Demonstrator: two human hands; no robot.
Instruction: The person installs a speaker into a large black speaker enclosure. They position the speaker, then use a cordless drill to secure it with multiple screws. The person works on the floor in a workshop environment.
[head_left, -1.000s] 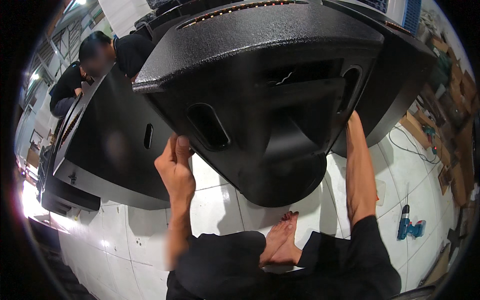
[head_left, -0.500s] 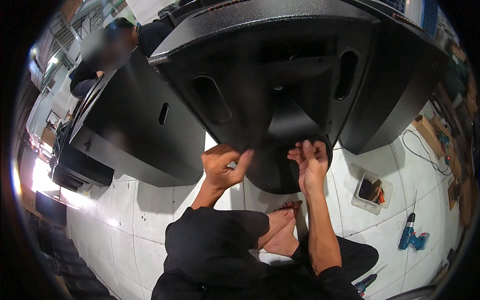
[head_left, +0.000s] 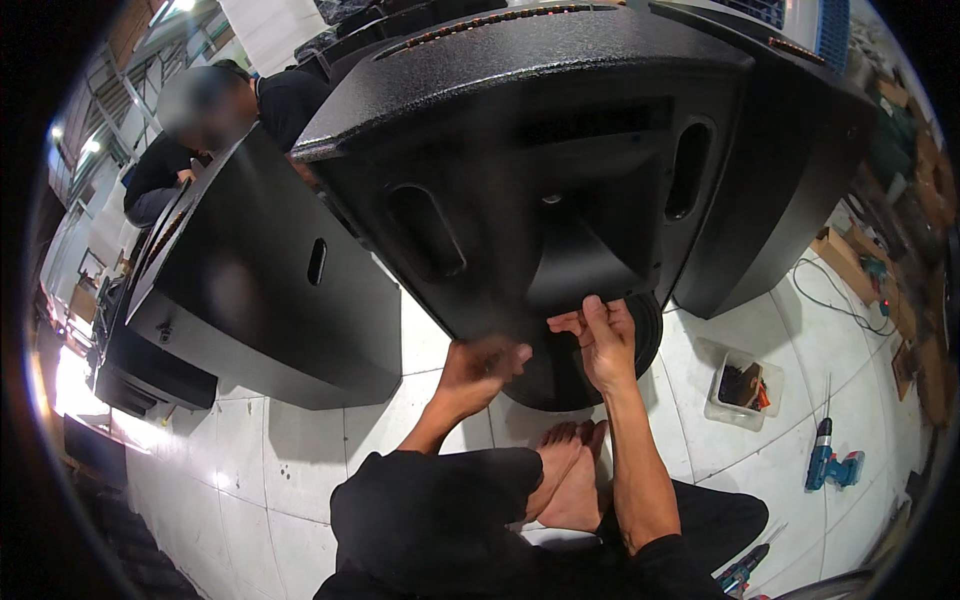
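Observation:
A big black loudspeaker cabinet (head_left: 480, 110) stands before me, with a horn-shaped recess and two oval slots in its front. Below the horn is a round black speaker cone (head_left: 545, 385), at the cabinet's lower front. My right hand (head_left: 606, 345) is raised in front of the cone, its thumb pressed toward the curled fingers. To its left, my left hand (head_left: 478, 375) is curled near the cabinet's lower left corner, fingers bent in and partly blurred. Whatever either hand pinches is too small or too dark to make out.
Another black cabinet (head_left: 270, 290) stands at left, with a person (head_left: 290, 105) bent behind it. A third cabinet (head_left: 780, 180) is at right. On the tiled floor are a plastic tub (head_left: 715, 405) of small parts, a cordless drill (head_left: 832, 468), another drill (head_left: 740, 572) and a cable (head_left: 835, 310).
My left hand has moved down and slightly right, its fingers now more blurred. My right hand has shifted a little left and down. The view has tilted slightly.

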